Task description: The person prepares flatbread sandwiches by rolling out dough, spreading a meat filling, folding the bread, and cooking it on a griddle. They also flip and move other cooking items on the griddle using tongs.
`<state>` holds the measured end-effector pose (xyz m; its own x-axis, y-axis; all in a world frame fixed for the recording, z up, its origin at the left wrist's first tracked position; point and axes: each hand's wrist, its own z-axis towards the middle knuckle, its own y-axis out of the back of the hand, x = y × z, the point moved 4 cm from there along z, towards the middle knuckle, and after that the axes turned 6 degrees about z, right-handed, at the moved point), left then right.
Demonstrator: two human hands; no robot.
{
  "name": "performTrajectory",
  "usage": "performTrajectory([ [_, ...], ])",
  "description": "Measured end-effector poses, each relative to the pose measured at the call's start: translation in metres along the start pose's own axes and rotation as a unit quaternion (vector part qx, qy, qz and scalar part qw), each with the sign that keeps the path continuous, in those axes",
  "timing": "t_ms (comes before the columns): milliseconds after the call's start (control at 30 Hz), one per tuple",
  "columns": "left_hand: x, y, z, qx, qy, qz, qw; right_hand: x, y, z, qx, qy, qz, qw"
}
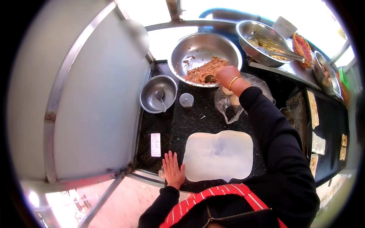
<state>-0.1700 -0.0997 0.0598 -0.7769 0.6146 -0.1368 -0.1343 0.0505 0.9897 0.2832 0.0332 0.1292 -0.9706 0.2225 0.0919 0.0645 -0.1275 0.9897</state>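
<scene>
My right hand (228, 76) reaches over the near right rim of a large steel bowl (182, 54), closed around a spoon (210, 79) whose bowl end rests in minced filling (206, 69). Its handle is hidden in my fist. Palm down, my left hand (172, 169) lies on the dark stone counter beside the left edge of a thinly stretched dough sheet (219, 159). That sheet lies flat in front of me. Under my right wrist is a clear plastic bag (225, 105) with pale round pieces inside.
A smaller steel bowl (145, 98) with a ladle, a lidded jar (186, 100) and a lit phone (155, 145) stand or lie at left. At right, a griddle (330, 119) bears flat breads. Behind it are a bowl of shreds with tongs (288, 54) and a bowl of eggs (325, 75).
</scene>
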Motion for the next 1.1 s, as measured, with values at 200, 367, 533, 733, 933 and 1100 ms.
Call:
performTrajectory([
  [200,0.003,-0.009,0.001,0.034,0.017,-0.001,0.999,-0.033,0.025,0.041,-0.064,-0.157,0.032,0.985],
  [367,0.004,-0.008,0.005,0.039,0.022,-0.025,0.999,-0.071,-0.023,0.075,0.022,-0.212,0.046,0.976],
  [533,0.008,-0.011,0.002,0.037,0.021,-0.007,0.999,-0.045,-0.03,0.075,0.005,-0.177,0.071,0.982],
  [733,0.007,-0.007,0.003,0.044,0.021,-0.004,0.999,-0.012,-0.036,0.078,0.021,-0.121,0.093,0.988],
  [933,0.007,-0.006,0.003,0.051,0.034,-0.012,0.998,0.023,-0.048,0.081,0.025,-0.084,0.139,0.986],
  [1100,0.005,-0.003,0.001,0.039,0.03,-0.013,0.999,0.044,-0.039,0.074,0.023,-0.092,0.203,0.975],
])
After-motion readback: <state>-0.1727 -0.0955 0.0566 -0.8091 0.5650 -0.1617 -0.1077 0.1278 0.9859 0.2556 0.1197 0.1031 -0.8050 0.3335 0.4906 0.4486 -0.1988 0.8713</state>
